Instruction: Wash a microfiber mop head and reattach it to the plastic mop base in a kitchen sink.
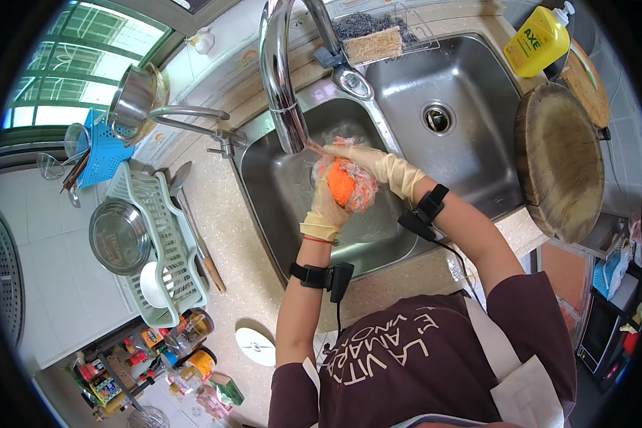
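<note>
Both my hands wear thin cream-coloured gloves, and they are over the left steel sink basin [267, 198]. Cupped in my left hand [325, 208] is a bright orange scrubbing cloth or sponge [342, 184] with a whitish, frayed, netted side. My right hand [372, 160] lies along its upper right side, fingers stretched towards the faucet, pressing against it. The chrome faucet spout [291, 128] ends just above and left of my fingertips. Some of the orange and white material shows beyond my right fingers. My left palm and part of the fingers are hidden.
The right basin [471, 134] has a drain. A wire rack [420, 40] holds a fibre sponge [374, 45] behind the sinks. Right of them stand a thick wooden chopping board [562, 160] and yellow soap bottle [537, 43]. A long-handled spatula [198, 230] lies beside a dish rack [163, 241].
</note>
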